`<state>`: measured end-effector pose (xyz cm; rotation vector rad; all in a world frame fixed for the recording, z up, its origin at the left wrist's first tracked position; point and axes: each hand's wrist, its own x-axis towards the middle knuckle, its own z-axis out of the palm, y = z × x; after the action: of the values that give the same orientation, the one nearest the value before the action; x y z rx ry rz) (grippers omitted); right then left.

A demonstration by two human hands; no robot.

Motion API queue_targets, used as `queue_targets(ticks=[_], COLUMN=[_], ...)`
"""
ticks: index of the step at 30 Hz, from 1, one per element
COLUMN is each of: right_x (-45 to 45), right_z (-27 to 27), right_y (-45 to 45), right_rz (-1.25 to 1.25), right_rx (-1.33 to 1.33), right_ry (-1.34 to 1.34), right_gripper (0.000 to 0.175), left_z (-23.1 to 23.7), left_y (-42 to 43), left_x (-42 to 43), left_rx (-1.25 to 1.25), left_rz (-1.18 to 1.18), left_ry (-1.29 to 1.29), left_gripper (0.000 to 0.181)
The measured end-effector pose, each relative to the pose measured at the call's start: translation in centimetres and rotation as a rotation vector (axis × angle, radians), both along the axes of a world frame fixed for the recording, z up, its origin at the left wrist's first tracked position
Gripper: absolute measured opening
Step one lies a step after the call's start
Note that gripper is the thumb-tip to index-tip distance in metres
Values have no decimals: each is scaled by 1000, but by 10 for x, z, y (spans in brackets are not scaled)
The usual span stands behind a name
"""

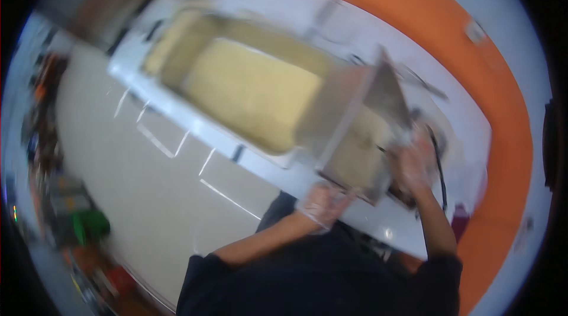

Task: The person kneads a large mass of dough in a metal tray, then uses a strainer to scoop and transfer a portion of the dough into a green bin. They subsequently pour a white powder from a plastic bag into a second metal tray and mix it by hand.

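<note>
My left hand (326, 204), in a clear plastic glove, has its fingers at the near lower edge of a metal box-like tray (341, 134). The tray stands tilted, with pale yellowish material inside it. My right hand (410, 160), also in a clear glove, is at the tray's right side; motion blur hides what its fingers hold. To the left lies a large rectangular container (177, 67) holding pale yellow, powdery or grainy material (253, 89). A dark cord or strap (439, 165) runs beside my right hand.
The white table (266, 174) carries all this, and a long thin tool (426, 83) lies beyond the tray. An orange band (510, 138) curves along the wall side. Below left spreads a shiny tiled floor (133, 152), with a green object (91, 226) and blurred goods at its edge.
</note>
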<state>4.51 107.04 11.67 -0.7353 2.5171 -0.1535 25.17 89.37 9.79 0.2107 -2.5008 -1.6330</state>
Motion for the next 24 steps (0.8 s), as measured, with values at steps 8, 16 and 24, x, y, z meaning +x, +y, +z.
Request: queue_targets(ticks=[8, 16, 24], right_x=[-8, -2, -7], right_z=[-29, -2, -6], right_y=[20, 6, 2], right_rz=[56, 115, 67], right_rx=[58, 129, 196], right_ry=[102, 8, 65], right_gripper=[27, 30, 28], left_z=[24, 24, 31], left_y=[-5, -5, -5], left_x=[-19, -16, -16], left_rx=[-7, 6, 16], left_rz=[-43, -16, -19], left_ry=[25, 14, -99], left_gripper=[15, 18, 19])
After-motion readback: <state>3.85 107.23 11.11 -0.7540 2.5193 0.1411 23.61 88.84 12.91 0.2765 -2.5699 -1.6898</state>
